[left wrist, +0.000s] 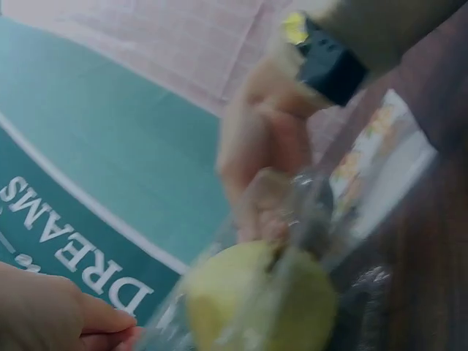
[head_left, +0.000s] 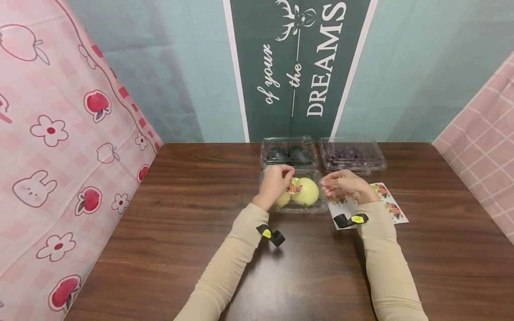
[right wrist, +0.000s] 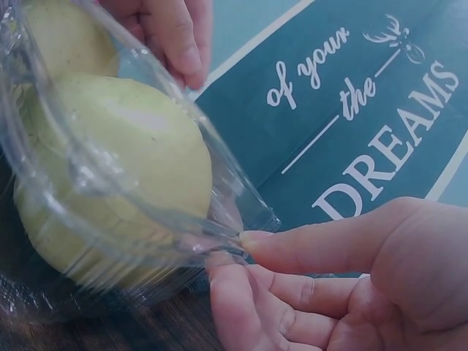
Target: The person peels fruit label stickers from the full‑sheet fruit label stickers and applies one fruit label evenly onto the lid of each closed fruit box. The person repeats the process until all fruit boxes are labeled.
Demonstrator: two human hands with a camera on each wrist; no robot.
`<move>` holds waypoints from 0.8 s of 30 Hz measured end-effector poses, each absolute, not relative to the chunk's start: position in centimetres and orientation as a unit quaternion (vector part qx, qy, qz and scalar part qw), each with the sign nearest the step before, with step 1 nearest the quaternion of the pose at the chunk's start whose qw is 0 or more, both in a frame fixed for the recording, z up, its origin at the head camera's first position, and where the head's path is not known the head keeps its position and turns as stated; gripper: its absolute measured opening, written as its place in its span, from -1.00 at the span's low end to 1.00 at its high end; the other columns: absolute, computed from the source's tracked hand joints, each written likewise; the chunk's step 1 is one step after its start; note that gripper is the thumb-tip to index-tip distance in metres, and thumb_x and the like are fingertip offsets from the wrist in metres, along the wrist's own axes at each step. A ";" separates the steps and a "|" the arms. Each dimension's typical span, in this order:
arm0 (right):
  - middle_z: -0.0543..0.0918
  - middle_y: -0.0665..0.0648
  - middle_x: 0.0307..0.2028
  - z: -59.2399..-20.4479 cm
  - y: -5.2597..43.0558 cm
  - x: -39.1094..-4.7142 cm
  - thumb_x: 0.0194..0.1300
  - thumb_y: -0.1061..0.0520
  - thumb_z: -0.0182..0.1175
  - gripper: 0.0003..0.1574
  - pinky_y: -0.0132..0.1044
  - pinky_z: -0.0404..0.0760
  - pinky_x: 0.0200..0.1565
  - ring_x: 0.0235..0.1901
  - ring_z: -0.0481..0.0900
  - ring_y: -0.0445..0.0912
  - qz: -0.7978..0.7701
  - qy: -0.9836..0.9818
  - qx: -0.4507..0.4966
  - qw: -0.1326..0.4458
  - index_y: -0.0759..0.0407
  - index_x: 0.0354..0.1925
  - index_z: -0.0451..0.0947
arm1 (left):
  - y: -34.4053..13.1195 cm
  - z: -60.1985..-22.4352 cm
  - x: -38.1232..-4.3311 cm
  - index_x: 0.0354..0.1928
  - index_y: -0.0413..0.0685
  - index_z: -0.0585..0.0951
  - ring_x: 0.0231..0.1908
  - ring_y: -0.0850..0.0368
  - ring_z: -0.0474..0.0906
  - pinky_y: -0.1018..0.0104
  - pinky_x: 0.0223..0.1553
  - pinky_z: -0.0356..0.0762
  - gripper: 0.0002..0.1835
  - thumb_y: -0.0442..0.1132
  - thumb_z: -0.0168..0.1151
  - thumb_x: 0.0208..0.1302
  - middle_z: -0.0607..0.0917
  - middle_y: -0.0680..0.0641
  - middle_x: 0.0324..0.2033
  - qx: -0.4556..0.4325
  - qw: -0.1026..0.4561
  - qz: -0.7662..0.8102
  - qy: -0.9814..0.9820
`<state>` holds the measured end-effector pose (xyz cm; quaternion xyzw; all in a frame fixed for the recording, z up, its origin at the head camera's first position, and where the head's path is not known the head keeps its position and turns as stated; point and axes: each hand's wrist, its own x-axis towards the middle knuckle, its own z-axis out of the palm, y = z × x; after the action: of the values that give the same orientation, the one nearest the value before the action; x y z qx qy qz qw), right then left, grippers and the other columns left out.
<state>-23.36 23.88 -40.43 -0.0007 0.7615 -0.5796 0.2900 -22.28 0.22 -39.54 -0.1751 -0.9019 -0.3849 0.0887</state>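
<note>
A clear plastic clamshell box (head_left: 297, 209) holds round yellow-green fruits (head_left: 306, 192), with a colourful fruit sticker (head_left: 295, 186) on its lid. My right hand (head_left: 346, 183) pinches the rim at the box's right side between thumb and forefinger, plain in the right wrist view, its other fingers (right wrist: 292, 322) curled below. At the left side, my left hand (head_left: 276, 180) has thumb and forefinger together at the box's edge. In the left wrist view the box is blurred, and the left hand (left wrist: 58, 314) appears at the lower left.
Behind stand two clear clamshell boxes, one with dark round fruits (head_left: 289, 154), the other with purple grapes (head_left: 349, 156). A white sticker sheet (head_left: 395, 211) lies under the right wrist. The brown table (head_left: 180, 240) ends at a printed cloth (head_left: 192, 89) hanging behind.
</note>
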 end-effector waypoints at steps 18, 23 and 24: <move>0.64 -0.10 -0.51 -40.6 23.8 -23.2 0.41 0.23 0.05 -0.75 -0.46 0.67 -0.30 -0.47 0.62 -0.30 -0.588 0.757 -0.003 0.285 0.40 -0.06 0.46 | -2.9 -37.9 -22.4 -0.22 -0.13 0.76 -0.24 0.05 0.74 0.37 -0.17 0.59 -0.82 -0.21 0.23 0.31 0.82 -0.10 -0.32 -0.154 -0.024 -0.388 -0.908; 0.64 -0.10 -0.52 -40.4 23.9 -23.1 0.40 0.23 0.06 -0.74 -0.45 0.68 -0.30 -0.48 0.63 -0.30 -0.589 0.757 -0.001 0.285 0.41 -0.06 0.46 | -4.0 -38.0 -22.8 -0.20 -0.18 0.75 -0.30 0.05 0.76 0.45 -0.26 0.56 -0.81 -0.23 0.23 0.31 0.81 -0.14 -0.38 -0.139 -0.019 -0.414 -0.900; 0.64 -0.10 -0.51 -40.4 23.9 -23.0 0.40 0.22 0.06 -0.73 -0.44 0.68 -0.29 -0.47 0.63 -0.30 -0.588 0.757 -0.002 0.285 0.42 -0.04 0.46 | -4.3 -38.0 -22.9 -0.19 -0.18 0.74 -0.30 0.05 0.76 0.48 -0.28 0.54 -0.81 -0.23 0.24 0.30 0.81 -0.15 -0.38 -0.142 -0.023 -0.418 -0.897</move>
<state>-23.02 23.85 -40.39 -0.0016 0.7569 -0.5880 0.2852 -22.93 -4.29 -37.99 -0.1416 -0.8969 -0.4182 -0.0235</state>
